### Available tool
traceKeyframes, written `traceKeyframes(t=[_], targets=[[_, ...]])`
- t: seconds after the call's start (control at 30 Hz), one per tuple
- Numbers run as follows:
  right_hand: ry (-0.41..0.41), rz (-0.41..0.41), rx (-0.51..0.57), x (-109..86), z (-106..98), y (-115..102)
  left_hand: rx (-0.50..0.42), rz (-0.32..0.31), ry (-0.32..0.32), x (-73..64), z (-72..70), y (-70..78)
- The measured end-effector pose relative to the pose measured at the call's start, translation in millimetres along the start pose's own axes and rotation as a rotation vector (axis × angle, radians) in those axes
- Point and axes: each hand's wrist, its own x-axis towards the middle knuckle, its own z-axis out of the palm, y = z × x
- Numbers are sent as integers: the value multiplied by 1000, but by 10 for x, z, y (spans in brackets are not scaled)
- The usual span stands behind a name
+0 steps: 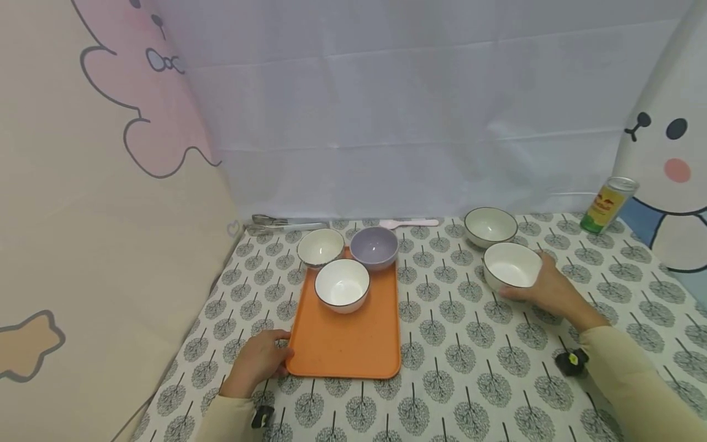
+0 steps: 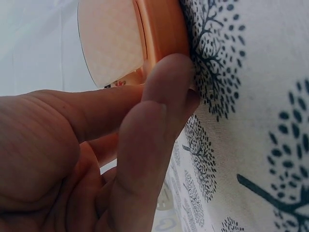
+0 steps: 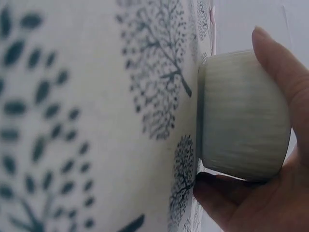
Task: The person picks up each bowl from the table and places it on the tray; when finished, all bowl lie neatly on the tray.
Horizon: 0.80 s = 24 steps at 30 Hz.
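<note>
left hand [image 1: 262, 356] and right hand [image 1: 549, 288] were held well apart. the left was set with thumb and fingertips at the edge of the orange tray [image 1: 348, 350], by its near left corner; whether the rim was pinched or only touched could not be told. the right, well out to the right of the tray, was clamped on a white bowl [image 1: 510, 270], its wall being gripped between thumb and fingers.

a tree-printed cloth [image 1: 453, 387] was spread under the tray and out past it. at the tray's far end three bowls were grouped: a dark-rimmed bowl [image 1: 341, 287] on it, a cream bowl [image 1: 320, 248] at its far left corner and a lavender bowl [image 1: 374, 248] at its far right. off the tray's right side, a pale bowl [image 1: 490, 227] was partly covered from view by the white bowl; contact between the two could not be judged.

the white bowl was held upright. its grip was judged best shared evenly by thumb and fingers, with the rim level and room given to the pale bowl. at the tray, light pressure was judged enough, so that its load would not be slid.

farthest right of the tray a yellow and green can [image 1: 606, 205] was stood. beyond the tray's far edge, a whisk [image 1: 269, 220] was laid leftward and a pink utensil [image 1: 409, 223] rightward.
</note>
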Motion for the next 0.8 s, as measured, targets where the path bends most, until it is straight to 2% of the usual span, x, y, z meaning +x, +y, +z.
traceKeyframes(t=[0.5, 0.8], targets=[[29, -17, 27, -7, 35, -10, 7, 10, 3, -15, 0, 5], [48, -31, 40, -16, 59, -18, -17, -36, -6, -12, 0, 19]])
